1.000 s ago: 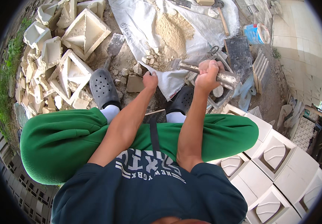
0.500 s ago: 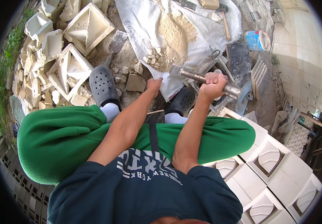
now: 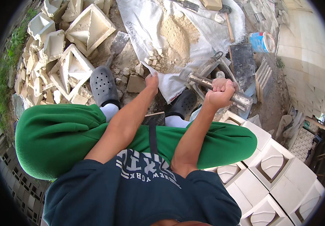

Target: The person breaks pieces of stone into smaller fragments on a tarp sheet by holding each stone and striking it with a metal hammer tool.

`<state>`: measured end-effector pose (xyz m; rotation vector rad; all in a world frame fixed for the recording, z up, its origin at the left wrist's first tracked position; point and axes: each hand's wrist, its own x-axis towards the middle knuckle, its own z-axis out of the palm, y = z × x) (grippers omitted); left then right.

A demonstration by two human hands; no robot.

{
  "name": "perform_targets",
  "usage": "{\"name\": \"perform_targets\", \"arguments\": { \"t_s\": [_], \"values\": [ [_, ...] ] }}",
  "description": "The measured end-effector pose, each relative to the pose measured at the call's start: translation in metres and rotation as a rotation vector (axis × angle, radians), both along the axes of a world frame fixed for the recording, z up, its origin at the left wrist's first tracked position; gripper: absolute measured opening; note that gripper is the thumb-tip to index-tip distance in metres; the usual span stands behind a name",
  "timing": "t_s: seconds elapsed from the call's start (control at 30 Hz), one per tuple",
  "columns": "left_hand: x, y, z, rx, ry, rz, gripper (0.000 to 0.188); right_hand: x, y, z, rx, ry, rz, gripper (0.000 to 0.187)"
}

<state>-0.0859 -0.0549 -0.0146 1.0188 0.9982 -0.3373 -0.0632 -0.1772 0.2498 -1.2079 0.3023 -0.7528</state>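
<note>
My left hand (image 3: 152, 80) is closed at the near edge of a white woven sheet (image 3: 137, 23), with its fingers seemingly pinching that edge. On the sheet lies a heap of pale sandy powder (image 3: 177, 35), with small broken lumps (image 3: 154, 60) at its near left side. To the right, my right hand (image 3: 222, 92) is wrapped round a thick, worn metal-looking bar-shaped tool (image 3: 242, 100). The tool slants down to the right above the sheet's near right side. Its exact kind is not clear, as my fingers cover its middle.
Broken cream mould-like blocks (image 3: 90, 29) pile up at the far left. A hammer (image 3: 228, 24), a blue-and-white bucket (image 3: 261, 41) and a dark board (image 3: 241, 62) lie at the far right. Cream relief blocks (image 3: 271, 160) stand at the near right. Dark clogs (image 3: 104, 86) are on my feet.
My left hand has shifted slightly left and away from me, up to the sheet's edge. My right hand has moved right and a little nearer, and the tool has turned with it.
</note>
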Motion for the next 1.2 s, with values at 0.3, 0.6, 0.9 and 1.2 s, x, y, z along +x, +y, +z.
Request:
{"name": "perform_targets", "arguments": {
  "t_s": [0.3,0.6,0.9,1.2],
  "values": [
    [0.004,-0.001,0.017,0.089,0.022,-0.101,0.029,0.038,0.031,-0.064,-0.073,0.065,0.090,0.025],
    [0.000,0.005,-0.001,0.115,0.087,-0.211,0.032,0.029,0.015,-0.020,0.036,-0.084,0.117,0.026],
    [-0.005,-0.003,0.006,0.209,0.086,-0.218,0.034,0.038,0.014,-0.037,0.058,-0.023,0.121,0.027],
    [-0.004,0.002,0.003,0.124,0.068,-0.205,0.032,0.050,0.008,-0.046,-0.061,-0.042,0.072,0.026]
  ]
}}
